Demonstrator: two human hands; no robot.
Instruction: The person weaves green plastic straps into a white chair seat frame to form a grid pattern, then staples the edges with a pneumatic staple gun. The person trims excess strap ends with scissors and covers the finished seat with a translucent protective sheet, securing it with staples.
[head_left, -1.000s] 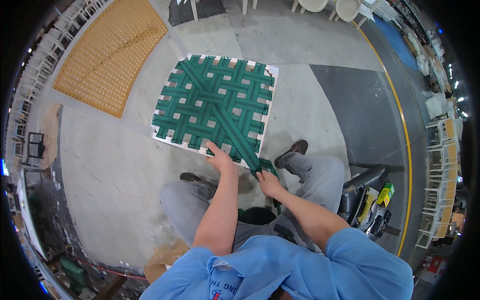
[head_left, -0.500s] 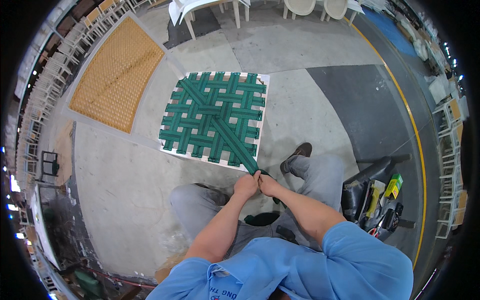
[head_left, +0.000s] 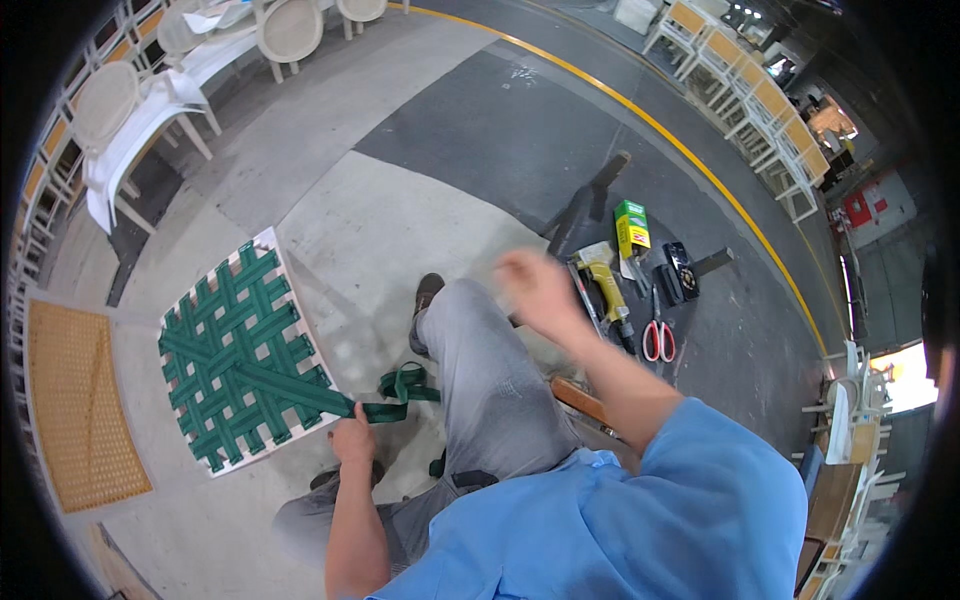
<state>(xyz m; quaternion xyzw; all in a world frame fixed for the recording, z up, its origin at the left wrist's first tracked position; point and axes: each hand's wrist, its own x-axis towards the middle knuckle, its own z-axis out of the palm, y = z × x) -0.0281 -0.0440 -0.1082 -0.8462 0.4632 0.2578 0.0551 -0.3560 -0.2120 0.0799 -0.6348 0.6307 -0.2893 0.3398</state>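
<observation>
A white chair seat frame [head_left: 305,300] woven with green webbing [head_left: 235,330] lies at the left. One diagonal green strap [head_left: 290,387] crosses the weave to the frame's near corner. There my left hand [head_left: 351,438] is closed on the strap, thumb on top, and its loose tail [head_left: 404,382] curls on the floor beside it. My right hand [head_left: 540,290], smeared by motion, is raised above my knee, away from the frame. Nearest to it are a yellow-green tool [head_left: 606,290] that looks like a staple gun and scissors [head_left: 658,341] with red-and-white handles.
A green and yellow box [head_left: 632,230] and a black device [head_left: 681,272] share the dark tool stand [head_left: 585,215] at my right. A cane panel [head_left: 80,400] in a pale frame lies at far left. White chairs [head_left: 287,35] stand at the back; more chair frames [head_left: 740,80] line the far right.
My view has turned right. My right hand has left the strap and moved toward the tools at the right, while my left hand stays on the strap at the frame's corner.
</observation>
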